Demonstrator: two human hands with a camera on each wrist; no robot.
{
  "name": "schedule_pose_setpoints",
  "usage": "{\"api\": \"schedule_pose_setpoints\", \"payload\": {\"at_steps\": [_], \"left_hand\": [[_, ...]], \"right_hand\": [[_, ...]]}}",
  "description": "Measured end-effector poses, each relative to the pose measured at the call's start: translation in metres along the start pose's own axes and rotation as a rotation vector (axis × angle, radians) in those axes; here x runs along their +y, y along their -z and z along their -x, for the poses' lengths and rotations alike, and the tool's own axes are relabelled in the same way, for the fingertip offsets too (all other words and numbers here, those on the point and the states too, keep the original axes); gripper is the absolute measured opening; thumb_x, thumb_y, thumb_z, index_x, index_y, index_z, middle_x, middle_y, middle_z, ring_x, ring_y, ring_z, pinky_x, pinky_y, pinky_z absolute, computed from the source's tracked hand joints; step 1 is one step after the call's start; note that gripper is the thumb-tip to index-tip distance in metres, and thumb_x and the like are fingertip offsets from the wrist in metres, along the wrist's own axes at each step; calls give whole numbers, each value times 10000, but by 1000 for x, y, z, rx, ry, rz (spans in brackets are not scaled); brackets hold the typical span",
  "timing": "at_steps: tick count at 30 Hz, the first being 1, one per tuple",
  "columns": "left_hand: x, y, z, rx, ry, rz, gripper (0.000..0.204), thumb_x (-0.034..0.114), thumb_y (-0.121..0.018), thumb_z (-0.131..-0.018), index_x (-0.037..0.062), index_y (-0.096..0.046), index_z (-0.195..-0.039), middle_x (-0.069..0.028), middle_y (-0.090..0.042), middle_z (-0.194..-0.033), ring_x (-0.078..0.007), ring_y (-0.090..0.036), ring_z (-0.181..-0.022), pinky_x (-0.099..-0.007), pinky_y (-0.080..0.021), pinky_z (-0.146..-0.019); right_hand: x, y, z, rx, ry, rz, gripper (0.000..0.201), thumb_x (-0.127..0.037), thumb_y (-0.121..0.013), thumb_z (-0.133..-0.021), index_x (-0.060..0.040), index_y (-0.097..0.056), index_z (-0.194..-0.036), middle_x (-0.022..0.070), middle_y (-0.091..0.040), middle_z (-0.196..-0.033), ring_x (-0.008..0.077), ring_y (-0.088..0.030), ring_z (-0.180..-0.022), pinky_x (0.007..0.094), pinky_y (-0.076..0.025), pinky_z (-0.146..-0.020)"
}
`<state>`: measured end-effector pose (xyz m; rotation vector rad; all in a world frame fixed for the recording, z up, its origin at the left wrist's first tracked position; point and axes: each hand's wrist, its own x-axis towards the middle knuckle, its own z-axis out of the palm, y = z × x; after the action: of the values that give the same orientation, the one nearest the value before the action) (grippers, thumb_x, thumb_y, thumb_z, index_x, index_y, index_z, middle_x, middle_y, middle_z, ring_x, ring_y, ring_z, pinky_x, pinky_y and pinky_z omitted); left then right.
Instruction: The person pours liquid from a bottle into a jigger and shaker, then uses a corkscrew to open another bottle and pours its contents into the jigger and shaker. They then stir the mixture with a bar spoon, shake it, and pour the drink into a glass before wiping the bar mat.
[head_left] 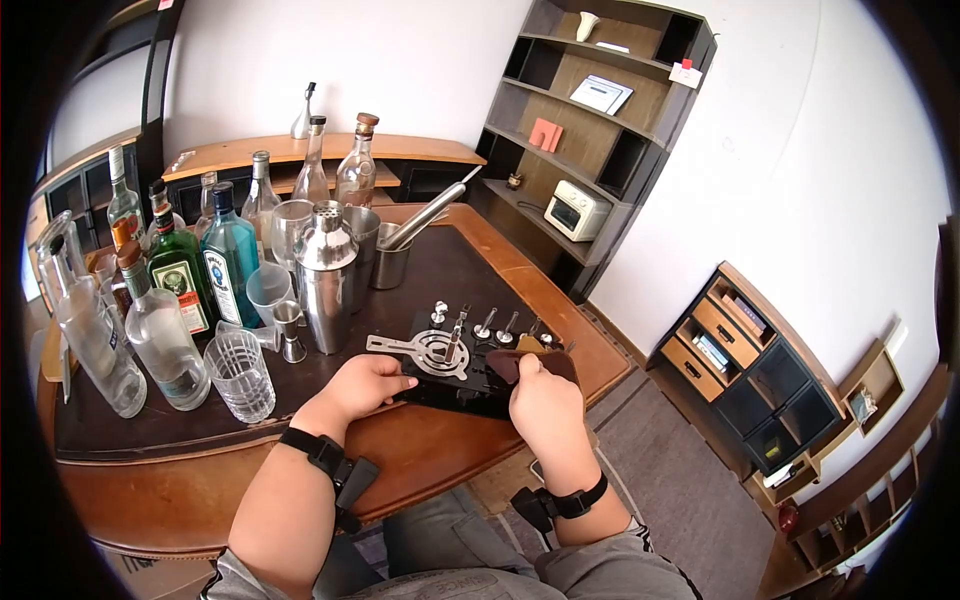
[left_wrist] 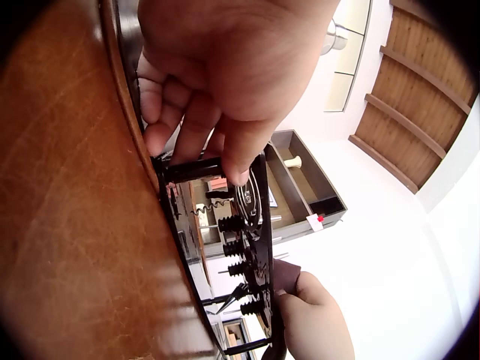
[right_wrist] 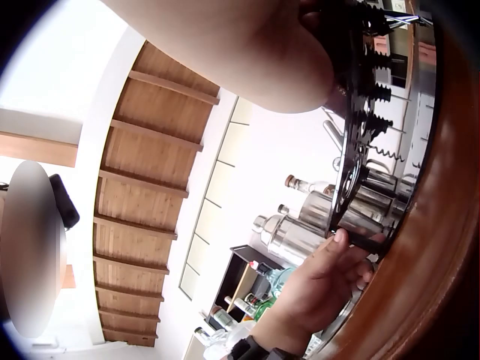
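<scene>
A black bar tool rack [head_left: 455,396] stands at the table's near edge. My left hand [head_left: 365,388] pinches its left end, thumb on the top board and fingers below it, as the left wrist view shows. At the opposite end my right hand [head_left: 548,400] grips a dark brown cloth [head_left: 507,368] against the rack. A flat metal strainer [head_left: 388,343] lies on the top board. Several bottle pourers [head_left: 486,324] stand in a row behind it, their black ribbed stoppers [left_wrist: 232,224] hanging below the board. A corkscrew [left_wrist: 212,207] hangs there too.
Left of the rack stand a cocktail shaker [head_left: 327,285], a jigger [head_left: 289,330], a cut-glass tumbler [head_left: 240,375] and several bottles, including a green one [head_left: 181,275] and a blue one [head_left: 228,260]. A metal cup [head_left: 390,266] holds bar tools. The table's leather edge [head_left: 330,455] curves in front.
</scene>
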<state>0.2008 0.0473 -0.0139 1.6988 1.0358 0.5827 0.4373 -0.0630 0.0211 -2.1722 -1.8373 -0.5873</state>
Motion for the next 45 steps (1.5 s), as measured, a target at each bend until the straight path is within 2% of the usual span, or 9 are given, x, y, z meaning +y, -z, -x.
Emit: {"api": "schedule_pose_setpoints", "payload": {"at_steps": [12,25,28,30,34,35,38,40,45], "left_hand": [[8,-2,5,13,35,47,340,222,-729,-871,26,-560,-651,0,-503,-583,-90,-475,-559,-288,-431,-551],[-7,-3,-4,1,-41,29,301,219,-735,-867,15,-604,-687,-13,-567,-616,-93,-500,-573,-285,-438,-561],[-4,-2,-3,13,-23,-10,294,230,-735,-865,14,-615,-705,-15,-566,-616,-96,-503,-572,-286,-441,-566],[9,0,5,11,34,-10,291,238,-736,-863,15,-623,-715,-18,-564,-615,-98,-506,-572,-289,-443,-568],[11,-2,7,22,33,35,303,239,-737,-861,19,-611,-694,-20,-556,-610,-99,-511,-572,-290,-440,-563],[8,-2,5,23,27,30,306,236,-736,-861,19,-607,-688,-18,-554,-609,-99,-512,-571,-290,-439,-561],[-12,-5,-7,23,-28,52,317,231,-735,-861,19,-594,-672,-16,-546,-603,-100,-505,-564,-289,-433,-556],[-15,-6,-9,22,-53,78,322,232,-735,-861,19,-590,-668,-13,-542,-601,-100,-499,-559,-290,-431,-554],[-3,-5,-2,29,34,80,321,237,-740,-858,26,-591,-666,-5,-538,-601,-97,-493,-560,-287,-430,-557]], "right_hand": [[13,-15,-25,5,-26,-62,157,-109,-486,-853,9,-535,-945,190,-679,-787,359,-682,-710,440,-548,-641],[20,-4,45,177,8,-261,240,-61,-560,-856,-26,-528,-1091,197,-676,-819,373,-666,-684,446,-535,-620],[33,-5,55,229,-38,-585,235,-55,-552,-893,-44,-548,-1128,219,-674,-893,366,-673,-804,413,-538,-697],[57,-19,55,205,-196,-1010,175,-63,-527,-941,-46,-593,-1102,79,-678,-888,202,-673,-805,328,-523,-727],[87,4,49,496,-638,-1559,218,-41,-447,-960,-35,-590,-1126,41,-655,-1012,174,-641,-917,323,-519,-813],[92,1,42,732,-508,-1675,263,-30,-416,-962,-33,-572,-1173,79,-632,-1125,186,-611,-1034,330,-500,-902],[108,1,26,979,-505,-1603,290,-11,-406,-957,-26,-554,-1206,103,-605,-1200,197,-578,-1114,338,-478,-959],[123,-19,8,870,-432,-1515,269,-15,-440,-949,-18,-574,-1183,78,-610,-1170,172,-569,-1086,304,-457,-937],[117,-39,-27,96,-178,-1482,323,0,-454,-918,-7,-596,-1207,48,-632,-1147,157,-587,-1058,280,-447,-941]]}}
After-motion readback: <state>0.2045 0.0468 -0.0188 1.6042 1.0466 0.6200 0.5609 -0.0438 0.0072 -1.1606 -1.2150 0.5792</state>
